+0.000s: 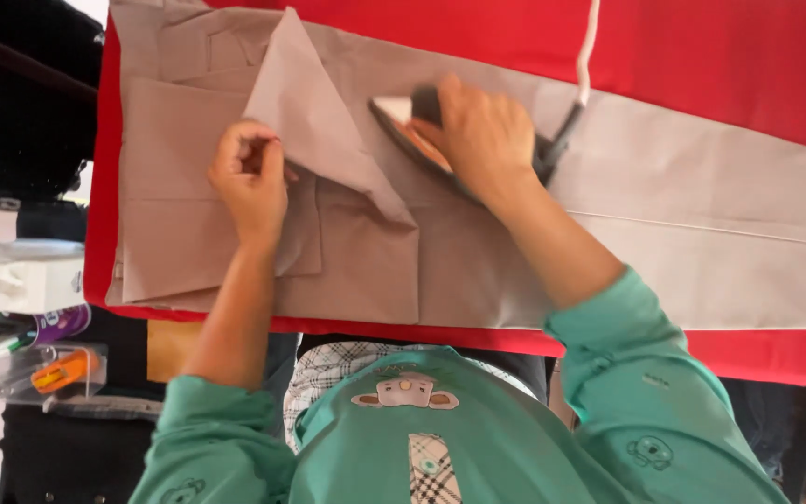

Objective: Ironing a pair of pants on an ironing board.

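The right hand (478, 135) is closed around the handle of an electric iron (422, 131), whose soleplate lies tilted on a taupe garment (478, 271); the iron's pointed tip faces the upper left of the head view, and its white cord (590, 42) runs off toward the top edge. The left hand (252, 182) pinches a folded-up flap of the same cloth (314, 117) between thumb and fingers, lifting it into a peak just beside the iron's tip. The garment is spread flat across a tabletop covered in red cloth (720, 56), with a patch pocket or panel showing under the left hand and a long seam running to the right. Both arms wear green sleeves (646, 401).

The step in hand appears to be pressing the area near the raised flap: one hand clears and tensions the fabric while the other works the iron along it. The next move would seem to call for keeping the pinching fingers well away from the hot plate, holding the flap taut so no crease gets pressed in, and sliding the iron steadily without dragging the cord over the cloth.

At the left edge, apart from the work, a clear plastic box (48, 373) holds small tools, one with an orange handle.
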